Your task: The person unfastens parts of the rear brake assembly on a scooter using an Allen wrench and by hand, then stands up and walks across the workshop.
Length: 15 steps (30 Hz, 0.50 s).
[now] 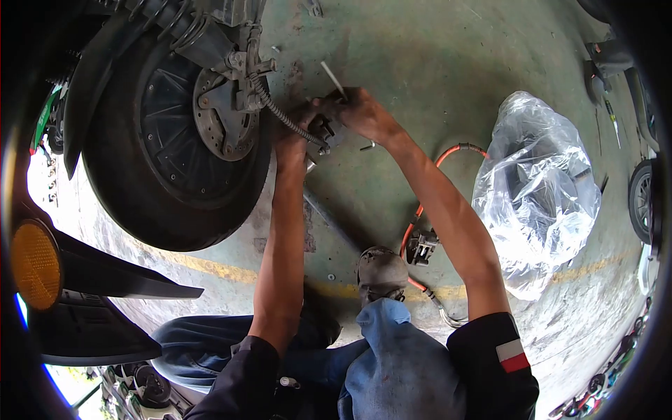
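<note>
Just right of the wheel's brake disc [222, 115], both hands are together at a dark metal part [320, 129], which looks like a brake caliper. My left hand [297, 126] is wrapped round its left side, close to the ribbed cable [276, 110]. From above right, my right hand [358, 113] has its fingers closed round a thin metal rod [333, 78], perhaps a hex key, that sticks up past the knuckles. The fingertips and the contact with the part are partly hidden. A small bent metal piece [368, 147] shows just below my right hand.
A black tyre [175, 227] and shock absorber [199, 42] stand at left. An orange hose [413, 217] curves over the floor beside a metal fitting [423, 246]. Clear plastic wrapping [539, 196] lies at right, with a screwdriver [611, 112] beyond. An orange reflector [35, 264] is at lower left.
</note>
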Motion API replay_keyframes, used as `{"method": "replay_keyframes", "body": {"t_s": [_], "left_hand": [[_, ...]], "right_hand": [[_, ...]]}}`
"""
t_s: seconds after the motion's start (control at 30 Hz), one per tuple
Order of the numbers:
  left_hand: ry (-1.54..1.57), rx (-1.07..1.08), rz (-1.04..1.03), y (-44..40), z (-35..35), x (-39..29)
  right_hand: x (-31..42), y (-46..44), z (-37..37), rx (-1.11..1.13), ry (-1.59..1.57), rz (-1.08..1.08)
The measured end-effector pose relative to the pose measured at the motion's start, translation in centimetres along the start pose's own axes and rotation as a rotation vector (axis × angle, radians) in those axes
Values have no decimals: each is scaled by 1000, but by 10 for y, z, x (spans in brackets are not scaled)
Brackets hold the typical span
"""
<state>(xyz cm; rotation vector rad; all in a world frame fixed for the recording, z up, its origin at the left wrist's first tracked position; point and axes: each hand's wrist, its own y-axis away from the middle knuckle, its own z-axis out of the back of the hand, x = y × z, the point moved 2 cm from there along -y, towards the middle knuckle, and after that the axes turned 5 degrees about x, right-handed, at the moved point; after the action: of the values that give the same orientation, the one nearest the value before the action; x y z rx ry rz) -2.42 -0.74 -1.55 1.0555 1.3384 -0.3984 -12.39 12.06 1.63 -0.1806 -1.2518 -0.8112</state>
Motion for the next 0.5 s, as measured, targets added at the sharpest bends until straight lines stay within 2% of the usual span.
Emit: {"method": "replay_keyframes", "body": {"t_s": [0.03,0.07,0.1,0.2,0.23,0.27,0.33,0.4,0.5], "left_hand": [[-8,4,-6,-2,2,7],[-27,42,-185,-2,5,14],[-45,76,-368,-2,9,20],[-103,99,-520,-6,22,23],[91,89,-456,5,20,19],[82,80,-459,17,19,14],[35,-167,-239,44,19,9],[-63,-416,-422,87,13,-4],[-405,-868,-702,158,30,18]], "right_hand": [[2,-8,-7,55,-161,31],[4,-14,-15,115,-323,63],[3,-19,-22,117,-328,73],[6,-39,-38,75,-168,92],[7,-48,-40,114,-43,34],[8,-58,-42,148,78,-26],[4,-93,-57,83,161,33],[11,-130,-57,5,250,87],[26,-148,-49,-55,330,-33]]}}
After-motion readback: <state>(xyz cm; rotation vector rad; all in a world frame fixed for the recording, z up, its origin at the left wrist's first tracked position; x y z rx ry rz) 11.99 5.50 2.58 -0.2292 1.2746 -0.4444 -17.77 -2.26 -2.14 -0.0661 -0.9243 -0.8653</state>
